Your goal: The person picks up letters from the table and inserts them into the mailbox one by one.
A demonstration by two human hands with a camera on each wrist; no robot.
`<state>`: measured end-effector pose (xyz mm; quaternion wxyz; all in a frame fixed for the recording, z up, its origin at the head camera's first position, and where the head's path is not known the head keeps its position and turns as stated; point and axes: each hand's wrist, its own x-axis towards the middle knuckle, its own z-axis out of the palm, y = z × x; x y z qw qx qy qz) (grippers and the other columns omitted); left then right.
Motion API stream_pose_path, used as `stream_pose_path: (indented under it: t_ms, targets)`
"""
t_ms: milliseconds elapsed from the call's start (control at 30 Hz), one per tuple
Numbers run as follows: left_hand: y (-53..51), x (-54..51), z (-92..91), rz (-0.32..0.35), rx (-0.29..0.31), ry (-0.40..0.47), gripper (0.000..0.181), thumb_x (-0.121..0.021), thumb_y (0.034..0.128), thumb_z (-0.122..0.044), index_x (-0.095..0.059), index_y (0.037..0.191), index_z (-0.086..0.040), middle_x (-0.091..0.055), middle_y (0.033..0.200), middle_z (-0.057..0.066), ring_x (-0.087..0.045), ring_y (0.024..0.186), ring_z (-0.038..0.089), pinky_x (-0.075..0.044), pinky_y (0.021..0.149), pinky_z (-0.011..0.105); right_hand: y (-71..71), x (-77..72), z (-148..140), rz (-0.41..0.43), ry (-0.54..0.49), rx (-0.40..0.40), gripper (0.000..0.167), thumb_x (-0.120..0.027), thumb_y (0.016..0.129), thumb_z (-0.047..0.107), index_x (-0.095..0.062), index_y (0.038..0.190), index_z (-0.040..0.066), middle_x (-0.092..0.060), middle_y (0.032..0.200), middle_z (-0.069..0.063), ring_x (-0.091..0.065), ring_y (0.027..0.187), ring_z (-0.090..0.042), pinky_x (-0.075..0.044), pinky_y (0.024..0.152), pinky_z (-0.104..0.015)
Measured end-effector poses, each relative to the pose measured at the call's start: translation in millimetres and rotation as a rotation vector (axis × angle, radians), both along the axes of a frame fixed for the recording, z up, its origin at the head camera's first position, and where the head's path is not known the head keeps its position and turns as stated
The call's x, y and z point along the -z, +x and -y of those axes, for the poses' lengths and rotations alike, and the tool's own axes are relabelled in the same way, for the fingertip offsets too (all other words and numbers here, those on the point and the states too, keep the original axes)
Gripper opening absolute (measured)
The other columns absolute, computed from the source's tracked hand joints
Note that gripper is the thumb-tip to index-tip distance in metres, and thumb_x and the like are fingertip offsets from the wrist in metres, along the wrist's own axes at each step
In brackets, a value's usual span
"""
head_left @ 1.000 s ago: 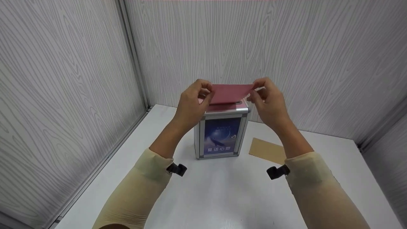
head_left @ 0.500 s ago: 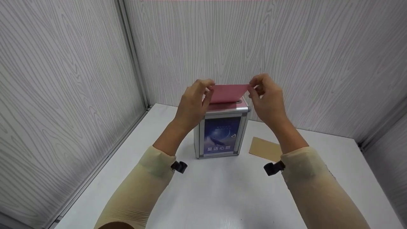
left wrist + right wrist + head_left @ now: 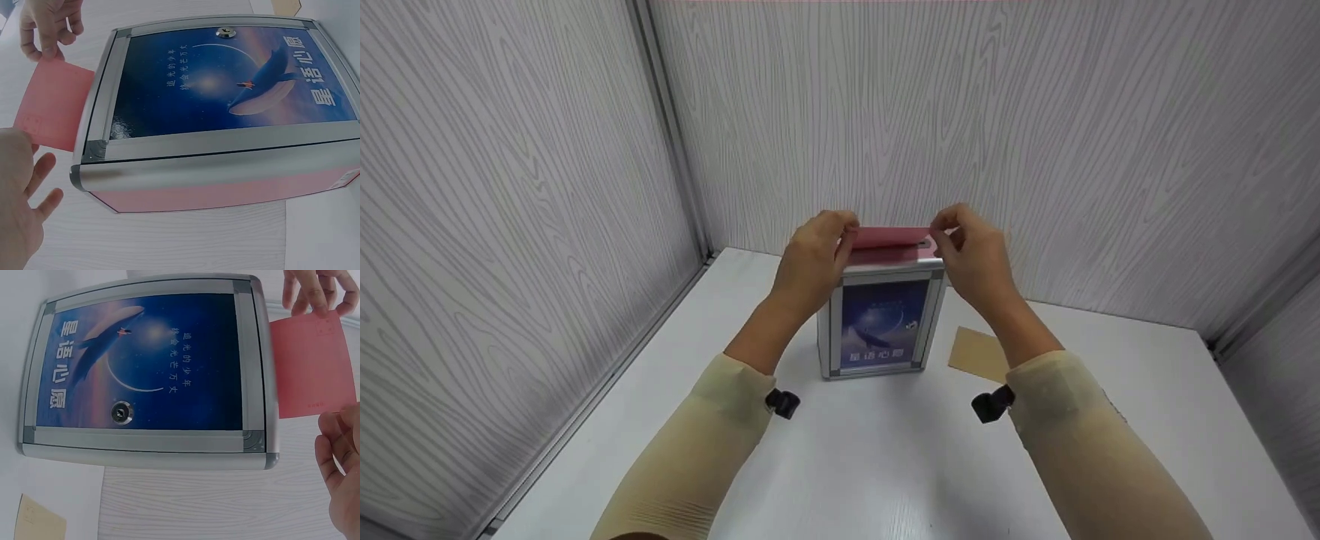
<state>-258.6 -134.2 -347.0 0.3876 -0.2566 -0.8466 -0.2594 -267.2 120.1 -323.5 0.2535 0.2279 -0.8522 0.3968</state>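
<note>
A red envelope (image 3: 891, 237) stands on edge at the slot in the pink top of a silver-framed box (image 3: 883, 322), its lower part hidden from the head view. My left hand (image 3: 812, 255) pinches the envelope's left end between thumb and fingers. At the other end, my right hand (image 3: 975, 251) pinches its upper corner. Both wrist views show the envelope (image 3: 55, 104) upright against the box's top edge, with printed marks near its corners. The box has a blue whale picture on its front and a round lock (image 3: 122, 413).
A tan envelope (image 3: 979, 354) lies flat on the white table (image 3: 855, 457), right of the box and partly behind my right forearm. Grey wood-patterned panels (image 3: 960, 97) enclose the table at the back and sides.
Both hands have come down towards the box top, and the right has also shifted left. The red envelope has dropped with them, so less of it shows above the slot.
</note>
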Motion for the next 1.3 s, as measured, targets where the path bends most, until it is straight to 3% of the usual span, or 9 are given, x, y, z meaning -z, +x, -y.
stream_pose_path:
  t_ms: [233, 467, 700, 867, 1000, 1200, 1300]
  targets:
    - [-0.4, 8.7, -3.1, 0.072, -0.093, -0.057, 0.01, -0.063, 0.1113, -0.02, -0.064, 0.12, -0.016, -0.076, 0.113, 0.002, -0.069, 0.103, 0.023, -0.057, 0.096, 0.046, -1.9, 15.0, -0.3, 0.065, 0.003, 0.056, 0.008, -0.065, 0.109, 0.011, -0.068, 0.116, 0.01, -0.073, 0.115, -0.01, -0.071, 0.086, -0.02, -0.051, 0.07, -0.021]
    - [0.4, 11.7, -5.3, 0.125, -0.145, -0.072, 0.015, -0.063, 0.1113, -0.025, -0.069, 0.118, -0.013, -0.076, 0.118, 0.004, -0.07, 0.109, 0.026, -0.057, 0.098, 0.047, -1.2, 20.7, -2.5, 0.145, 0.027, 0.077, 0.014, -0.064, 0.11, 0.017, -0.07, 0.122, 0.01, -0.06, 0.123, -0.011, -0.056, 0.086, -0.017, -0.049, 0.071, -0.022]
    - [-0.1, 12.4, -3.7, 0.288, -0.189, -0.07, 0.028, -0.057, 0.1139, -0.036, -0.071, 0.124, -0.013, -0.067, 0.133, 0.007, -0.063, 0.123, 0.03, -0.052, 0.105, 0.049, -2.2, 23.9, -7.6, 0.283, 0.023, 0.045, 0.031, -0.059, 0.114, 0.025, -0.069, 0.141, 0.016, -0.051, 0.135, -0.012, -0.052, 0.094, -0.02, -0.053, 0.081, -0.033]
    - [0.7, 13.6, -2.2, 0.356, -0.203, -0.052, 0.031, -0.054, 0.1146, -0.038, -0.069, 0.13, -0.016, -0.065, 0.139, 0.007, -0.058, 0.131, 0.032, -0.049, 0.11, 0.051, -3.8, 25.5, -18.8, 0.287, 0.018, 0.056, 0.033, -0.058, 0.113, 0.023, -0.067, 0.144, 0.015, -0.051, 0.137, -0.013, -0.046, 0.087, -0.018, -0.047, 0.074, -0.029]
    - [4.6, 12.9, -4.1, 0.319, -0.198, -0.004, 0.03, -0.055, 0.1139, -0.035, -0.066, 0.133, -0.016, -0.064, 0.14, 0.008, -0.056, 0.132, 0.032, -0.046, 0.111, 0.051, -5.5, 25.5, -37.3, 0.262, -0.008, 0.08, 0.032, -0.058, 0.112, 0.02, -0.066, 0.142, 0.013, -0.053, 0.136, -0.016, -0.047, 0.088, -0.017, -0.046, 0.073, -0.026]
    - [17.5, 15.6, -13.5, 0.145, -0.16, 0.084, 0.024, -0.061, 0.1099, -0.023, -0.061, 0.131, -0.013, -0.064, 0.132, 0.009, -0.054, 0.121, 0.03, -0.045, 0.105, 0.048, -6.7, 33.3, -77.8, 0.257, -0.072, 0.144, 0.03, -0.056, 0.113, 0.017, -0.064, 0.141, 0.009, -0.054, 0.135, -0.018, -0.051, 0.089, -0.015, -0.047, 0.072, -0.019]
    - [28.6, 18.6, -22.2, 0.103, -0.113, 0.114, 0.024, -0.061, 0.1089, -0.02, -0.059, 0.132, -0.012, -0.064, 0.131, 0.008, -0.053, 0.117, 0.028, -0.046, 0.102, 0.045, -6.8, 41.6, -99.1, 0.277, -0.123, 0.189, 0.03, -0.054, 0.113, 0.016, -0.063, 0.141, 0.008, -0.052, 0.134, -0.017, -0.055, 0.087, -0.013, -0.049, 0.072, -0.016]
